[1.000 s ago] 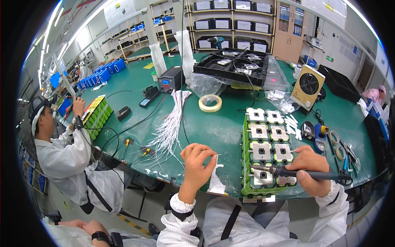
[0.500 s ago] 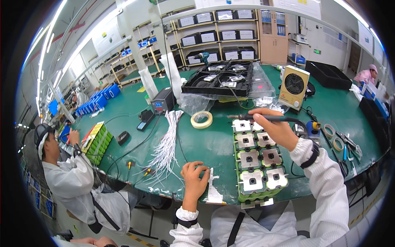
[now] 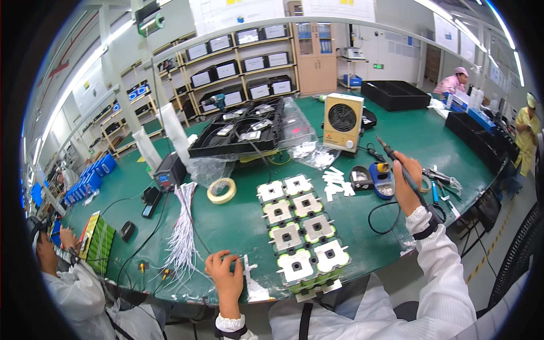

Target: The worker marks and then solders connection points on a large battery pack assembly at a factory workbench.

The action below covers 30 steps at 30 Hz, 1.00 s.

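Note:
My right hand (image 3: 409,184) is closed around a soldering iron (image 3: 389,151), whose tip points up and away, to the right of the battery pack. A blue soldering iron stand (image 3: 382,182) is just left of this hand. The battery pack (image 3: 306,231), green cells with pale square metal plates on top, lies at the table's front edge between my hands. My left hand (image 3: 225,277) rests at that edge with curled fingers, beside a torn white patch (image 3: 255,286). Whatever its fingertips may pinch is hidden. A bundle of white wires (image 3: 182,232) lies left of it.
White strips (image 3: 336,185) lie beyond the pack, and a tape roll (image 3: 221,191) lies to its left. Behind stand a fan unit (image 3: 343,120) and a black tray (image 3: 212,141) with plastic wrap. Pliers (image 3: 445,178) lie at right. A co-worker (image 3: 71,283) sits at left.
The view has turned to the right. My right hand has carried the soldering iron from above the pack's far end to the right, and its tip now points upward. My left hand stays by the white patch.

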{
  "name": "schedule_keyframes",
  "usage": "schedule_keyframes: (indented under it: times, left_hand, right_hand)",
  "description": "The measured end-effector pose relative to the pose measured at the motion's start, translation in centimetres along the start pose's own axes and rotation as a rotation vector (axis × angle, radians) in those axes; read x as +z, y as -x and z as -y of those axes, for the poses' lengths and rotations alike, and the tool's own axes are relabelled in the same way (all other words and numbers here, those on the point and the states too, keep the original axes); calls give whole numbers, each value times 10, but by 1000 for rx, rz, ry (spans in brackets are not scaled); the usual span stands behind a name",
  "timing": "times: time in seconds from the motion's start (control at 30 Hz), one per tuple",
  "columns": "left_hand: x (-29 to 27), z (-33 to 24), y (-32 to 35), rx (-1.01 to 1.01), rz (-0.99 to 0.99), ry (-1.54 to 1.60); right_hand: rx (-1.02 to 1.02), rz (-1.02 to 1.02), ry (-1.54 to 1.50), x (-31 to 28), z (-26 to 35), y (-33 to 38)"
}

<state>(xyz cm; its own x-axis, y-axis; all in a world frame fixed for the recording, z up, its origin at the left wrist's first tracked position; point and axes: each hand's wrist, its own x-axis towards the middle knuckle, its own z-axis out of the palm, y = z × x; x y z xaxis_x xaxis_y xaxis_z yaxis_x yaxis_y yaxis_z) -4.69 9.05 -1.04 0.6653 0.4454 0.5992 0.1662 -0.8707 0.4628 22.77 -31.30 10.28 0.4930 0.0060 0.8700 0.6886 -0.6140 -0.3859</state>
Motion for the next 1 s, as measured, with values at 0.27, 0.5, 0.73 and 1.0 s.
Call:
schedule_keyframes:
  times: [0.27, 0.5, 0.73, 1.0]
  left_hand:
    - [2, -2, 2, -47, 20, 15]
    - [2, -2, 3, -16, 4, -35]
    - [1, -2, 4, -6, 19, -31]
    - [8, 10, 3, -22, 17, -2]
  right_hand:
    - [61, -55, 146, -20, -50, 55]
    - [-11, 41, 32, 6, -47, 66]
    - [283, 135, -56, 16, -61, 54]
    - [381, 144, 135, 14, -92, 30]
